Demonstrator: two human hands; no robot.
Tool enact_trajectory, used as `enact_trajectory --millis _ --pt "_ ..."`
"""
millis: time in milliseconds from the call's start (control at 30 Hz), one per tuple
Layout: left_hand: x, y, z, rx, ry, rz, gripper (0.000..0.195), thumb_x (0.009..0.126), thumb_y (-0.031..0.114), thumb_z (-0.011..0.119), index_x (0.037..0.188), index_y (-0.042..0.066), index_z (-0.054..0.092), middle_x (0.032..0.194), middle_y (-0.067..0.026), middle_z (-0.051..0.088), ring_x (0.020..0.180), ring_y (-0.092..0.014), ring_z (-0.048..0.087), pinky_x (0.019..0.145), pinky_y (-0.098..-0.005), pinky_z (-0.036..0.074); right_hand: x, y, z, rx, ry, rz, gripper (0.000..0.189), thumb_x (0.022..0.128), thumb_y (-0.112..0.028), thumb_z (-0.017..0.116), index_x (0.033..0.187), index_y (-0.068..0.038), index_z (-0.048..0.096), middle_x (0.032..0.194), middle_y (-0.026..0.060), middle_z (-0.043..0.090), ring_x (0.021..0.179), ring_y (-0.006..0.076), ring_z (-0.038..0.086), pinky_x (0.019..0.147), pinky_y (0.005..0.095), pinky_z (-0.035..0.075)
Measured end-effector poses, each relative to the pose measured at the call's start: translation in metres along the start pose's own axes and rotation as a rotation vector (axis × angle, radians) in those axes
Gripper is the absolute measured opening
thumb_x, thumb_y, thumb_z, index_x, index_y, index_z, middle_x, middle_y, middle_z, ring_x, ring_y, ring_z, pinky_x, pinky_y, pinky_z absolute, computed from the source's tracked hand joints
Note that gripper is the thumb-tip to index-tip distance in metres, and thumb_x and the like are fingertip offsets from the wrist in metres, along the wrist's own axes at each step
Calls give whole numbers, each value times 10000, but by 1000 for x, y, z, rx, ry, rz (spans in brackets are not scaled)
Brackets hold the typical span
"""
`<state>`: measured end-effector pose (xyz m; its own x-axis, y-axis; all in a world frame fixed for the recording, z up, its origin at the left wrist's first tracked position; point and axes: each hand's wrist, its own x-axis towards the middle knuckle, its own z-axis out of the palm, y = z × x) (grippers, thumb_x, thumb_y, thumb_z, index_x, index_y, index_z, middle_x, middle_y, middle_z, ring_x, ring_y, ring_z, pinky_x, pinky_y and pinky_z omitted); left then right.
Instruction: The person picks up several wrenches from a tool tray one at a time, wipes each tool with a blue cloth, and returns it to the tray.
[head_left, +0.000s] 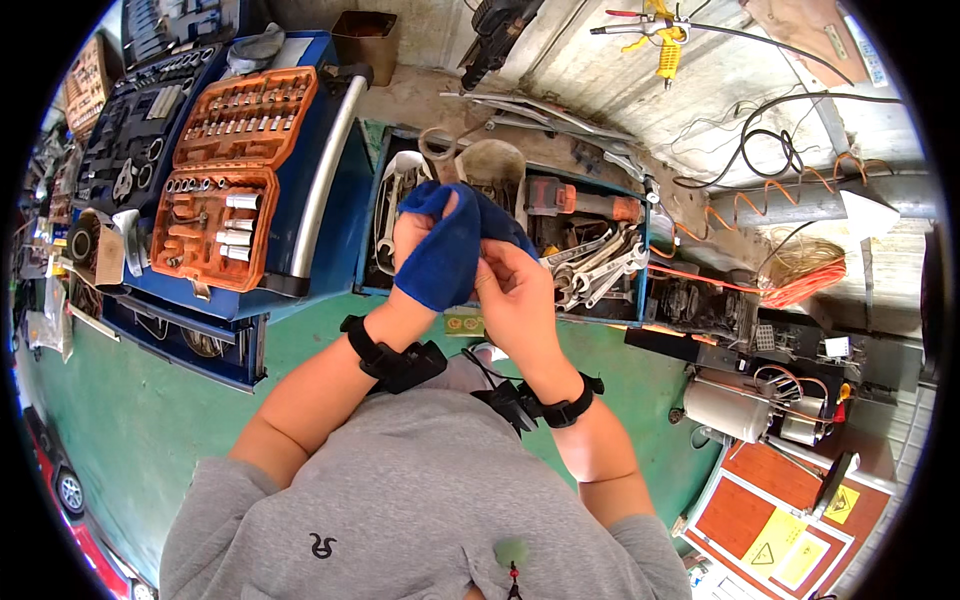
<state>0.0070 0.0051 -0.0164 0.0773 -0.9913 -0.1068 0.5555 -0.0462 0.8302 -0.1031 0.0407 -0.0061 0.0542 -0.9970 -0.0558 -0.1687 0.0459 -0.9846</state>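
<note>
A blue cloth (439, 262) is bunched between my hands over a blue-framed metal tool tray (643, 289). My left hand (411, 238) grips the cloth, which covers most of its fingers. From the top of the cloth sticks out a large wrench (448, 169) with a ring end; its lower part is hidden in the fabric. The thumb and fingers of my right hand (517, 296) pinch the cloth's right edge. Loose combination wrenches (600, 274) lie in the tray's right compartment, below a red and dark grey power tool (581, 199). More wrenches (388, 244) stand in a pale container at left.
At left, an orange socket-set case (266, 180) lies open on a blue tool cabinet (330, 202) with a metal handle (330, 172) and a pulled-out drawer (187, 337). A yellow air gun (666, 45) hangs on the wall. An air compressor (727, 405) stands at right.
</note>
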Motion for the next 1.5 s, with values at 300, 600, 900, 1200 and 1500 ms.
enact_trajectory --millis 300,600,900,1200,1500 --pt "-5 8 -11 148 127 -212 213 903 238 476 879 39 550 654 -30 555 590 -71 507 526 -198 405 -7 -6 7 124 -108 192 167 830 -34 569 941 90 570 711 84 616 586 101 573 530 223 458" --pt "-12 30 -3 1 38 -224 165 921 175 458 906 27 529 765 -18 572 672 -63 506 606 -214 428 -7 -19 11 110 -95 187 202 837 -65 566 973 84 561 769 111 633 635 115 585 581 242 474" --pt "4 48 -9 -302 -24 -15 208 939 213 399 812 70 480 701 15 490 649 -94 478 604 -223 412 -28 -29 -5 -206 -230 15 180 906 -159 478 901 15 525 644 17 533 579 58 488 539 201 393" --pt "-19 35 4 49 -67 -237 247 938 273 406 858 62 506 751 -19 561 664 -84 494 602 -212 411 -17 -49 -8 -79 -42 -44 197 902 -179 492 859 11 521 599 38 524 533 98 528 470 244 401" --pt "3 59 -14 -491 -4 20 230 921 254 437 877 49 532 770 -67 576 676 -171 559 625 -293 473 -52 -54 -2 -381 -153 -178 91 844 -75 542 894 -2 520 569 86 541 471 160 537 461 261 402"
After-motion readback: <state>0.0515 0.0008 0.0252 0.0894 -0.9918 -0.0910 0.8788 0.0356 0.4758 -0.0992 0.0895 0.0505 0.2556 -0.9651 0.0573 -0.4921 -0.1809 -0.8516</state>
